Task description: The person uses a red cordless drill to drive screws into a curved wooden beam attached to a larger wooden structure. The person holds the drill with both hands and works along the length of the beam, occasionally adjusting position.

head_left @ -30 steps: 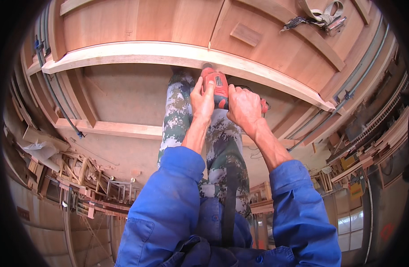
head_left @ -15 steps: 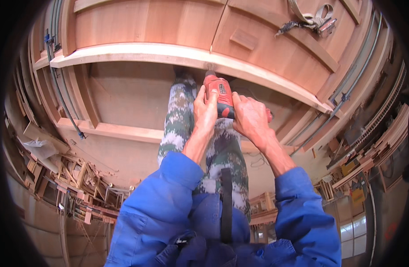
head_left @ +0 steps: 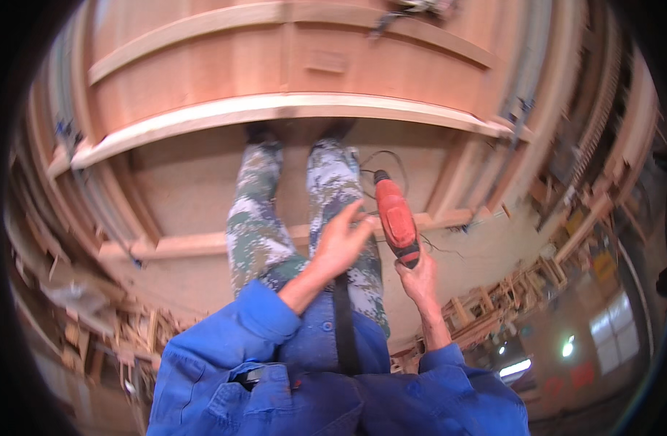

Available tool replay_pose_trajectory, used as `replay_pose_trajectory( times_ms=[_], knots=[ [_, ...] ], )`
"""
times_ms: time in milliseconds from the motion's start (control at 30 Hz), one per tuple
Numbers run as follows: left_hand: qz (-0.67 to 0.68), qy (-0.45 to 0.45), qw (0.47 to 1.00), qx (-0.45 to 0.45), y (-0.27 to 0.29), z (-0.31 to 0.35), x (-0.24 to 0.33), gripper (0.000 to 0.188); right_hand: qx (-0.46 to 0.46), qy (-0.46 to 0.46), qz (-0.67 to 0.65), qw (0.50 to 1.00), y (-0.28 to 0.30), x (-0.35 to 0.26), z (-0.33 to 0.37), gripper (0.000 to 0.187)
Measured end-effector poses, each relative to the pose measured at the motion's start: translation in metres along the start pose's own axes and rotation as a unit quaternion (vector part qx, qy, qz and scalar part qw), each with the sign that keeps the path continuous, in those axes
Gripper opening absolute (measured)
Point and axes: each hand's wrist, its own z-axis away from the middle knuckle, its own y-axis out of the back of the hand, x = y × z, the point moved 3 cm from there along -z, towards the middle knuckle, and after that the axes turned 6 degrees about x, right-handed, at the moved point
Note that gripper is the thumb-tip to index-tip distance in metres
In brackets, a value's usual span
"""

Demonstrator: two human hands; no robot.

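My right hand (head_left: 418,280) grips a red and black power drill (head_left: 399,218) by its rear end, with the drill's dark nose pointing away from me. To the left of it, my left hand (head_left: 342,243) is off the tool, its fingers apart and slightly blurred, above my thigh. Beyond both hands runs the pale front rail (head_left: 297,107) of a large wooden frame with panels (head_left: 224,76). A dark cable (head_left: 393,154) loops on the floor near the drill's nose.
Long metal bar clamps (head_left: 104,203) cross the frame at the left, and another clamp (head_left: 518,109) sits at the right. A strap with a buckle (head_left: 413,11) lies on the panels. A lower wooden beam (head_left: 181,245) spans behind my legs. Stacked timber (head_left: 486,298) stands at the right.
The drill has come away from the front rail, back toward me and to the right. My left hand has let go of it; my right hand still holds it. The view has shifted.
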Motion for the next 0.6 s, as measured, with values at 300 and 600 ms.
replay_pose_trajectory(
  times_ms=[300, 600],
  knots=[
    [-0.030, 0.034, 0.999, -0.008, -0.021, -0.027, 0.011, 0.058, 0.031, -0.076, -0.220, 0.972, 0.021, 0.125, -0.043, 0.031],
    [0.149, 0.145, 0.977, 0.039, -0.116, -0.165, -0.047, 0.108, -0.018, 0.003, -0.215, 0.977, -0.022, 0.122, -0.145, 0.035]
  ],
)
